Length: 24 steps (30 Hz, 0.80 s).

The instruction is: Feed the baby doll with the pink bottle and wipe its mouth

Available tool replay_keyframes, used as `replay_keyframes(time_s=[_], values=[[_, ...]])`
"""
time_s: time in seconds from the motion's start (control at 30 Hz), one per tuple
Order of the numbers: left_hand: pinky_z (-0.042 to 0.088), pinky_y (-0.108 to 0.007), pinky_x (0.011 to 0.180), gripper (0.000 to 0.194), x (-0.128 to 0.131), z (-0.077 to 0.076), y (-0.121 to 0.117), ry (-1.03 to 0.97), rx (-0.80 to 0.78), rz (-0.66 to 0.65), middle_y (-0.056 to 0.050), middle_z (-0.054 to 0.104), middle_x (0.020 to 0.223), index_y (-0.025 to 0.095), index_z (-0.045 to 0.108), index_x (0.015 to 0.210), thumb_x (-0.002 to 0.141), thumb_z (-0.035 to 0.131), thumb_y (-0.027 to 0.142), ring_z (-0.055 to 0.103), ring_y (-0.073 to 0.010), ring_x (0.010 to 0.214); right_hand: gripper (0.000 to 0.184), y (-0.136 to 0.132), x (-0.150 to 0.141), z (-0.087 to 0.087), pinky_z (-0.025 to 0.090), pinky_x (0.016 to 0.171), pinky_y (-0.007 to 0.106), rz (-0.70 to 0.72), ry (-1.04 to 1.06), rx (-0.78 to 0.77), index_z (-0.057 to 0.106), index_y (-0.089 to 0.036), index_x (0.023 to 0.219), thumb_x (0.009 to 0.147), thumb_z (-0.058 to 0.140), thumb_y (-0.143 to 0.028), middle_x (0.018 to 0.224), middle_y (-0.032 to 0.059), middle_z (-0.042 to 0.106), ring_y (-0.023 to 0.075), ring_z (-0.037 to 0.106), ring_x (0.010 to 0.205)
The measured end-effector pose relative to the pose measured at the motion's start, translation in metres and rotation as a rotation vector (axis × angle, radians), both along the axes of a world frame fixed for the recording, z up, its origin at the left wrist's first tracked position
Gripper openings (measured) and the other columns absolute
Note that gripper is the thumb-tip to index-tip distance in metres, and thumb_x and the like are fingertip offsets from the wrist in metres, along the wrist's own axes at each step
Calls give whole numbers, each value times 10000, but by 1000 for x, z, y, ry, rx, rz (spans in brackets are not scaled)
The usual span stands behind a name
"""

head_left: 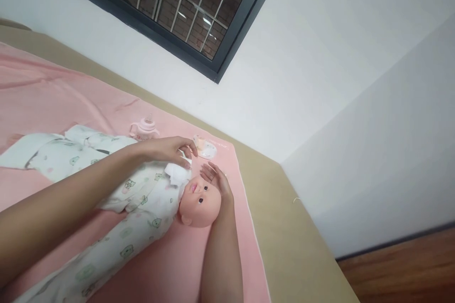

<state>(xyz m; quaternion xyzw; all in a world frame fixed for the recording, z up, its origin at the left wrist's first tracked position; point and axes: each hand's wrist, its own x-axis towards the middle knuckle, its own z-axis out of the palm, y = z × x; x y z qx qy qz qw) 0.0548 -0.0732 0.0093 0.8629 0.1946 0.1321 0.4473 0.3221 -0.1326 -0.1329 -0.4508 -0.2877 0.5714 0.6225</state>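
Baby doll on its back, its head prone to roll off a loose support.
On the pink blanket point(46, 87), the dressed baby doll point(152, 187) lies with its feet left; the pink feeding bottle point(146, 125) stands beyond it and could be tipped by a sweeping left forearm. The left hand point(165, 148) seems to pinch a white cloth point(174, 174) at the doll's neck; a tug could twist the head. Rightmost, the right hand point(217, 179) curves open beside the head, ungripping, so the head could slip.
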Motion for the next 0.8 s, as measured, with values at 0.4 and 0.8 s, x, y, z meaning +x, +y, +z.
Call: replay_keyframes(time_s=[0.4,0.8], values=[[475,-262,633,285,0,-2,-8,-272,-560,-179,-9,656,724,171,597,781,624,771,334,622,-164,712,308,2,0,-4,494,945,360,-17,19,-3,621,-191,1033,764,651,-339,1099,72,658,193,633,1008],[415,-221,646,275,2,-4,-10,24,9,-267,-1,674,810,197,706,973,746,618,328,579,-157,742,339,0,-2,0,489,958,370,-17,-6,13,610,-188,1049,759,659,-355,1088,80,658,194,644,980]])
